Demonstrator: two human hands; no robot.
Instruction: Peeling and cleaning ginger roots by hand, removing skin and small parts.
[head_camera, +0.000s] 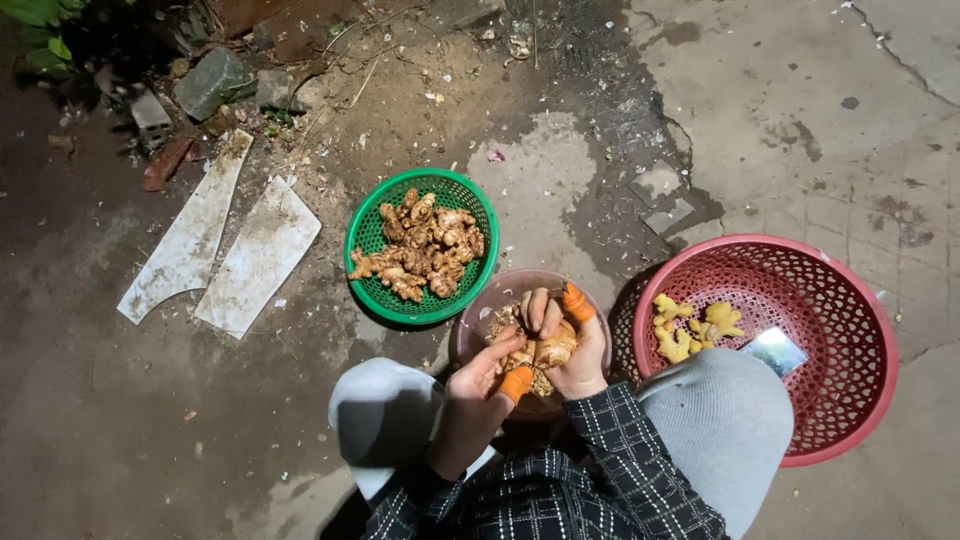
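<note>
A knobbly piece of ginger root (548, 350) sat low in the centre of the frame, held over a pinkish bowl (480, 312) of peelings. The right hand (570, 345) was closed around it from the right, an orange cot on its forefinger. The left hand (482, 385) gripped its lower left end — fingers curled shut, thumb capped in orange. Immediately right, a red basket (850, 330) contained peeled yellow pieces (690, 328) and a small flat packet (775, 351). Just up and left, a green basket (372, 300) held unpeeled roots (420, 245). Two pale broken slabs (225, 240) lay on dirt at left — rubble (205, 85) in the upper left corner.
</note>
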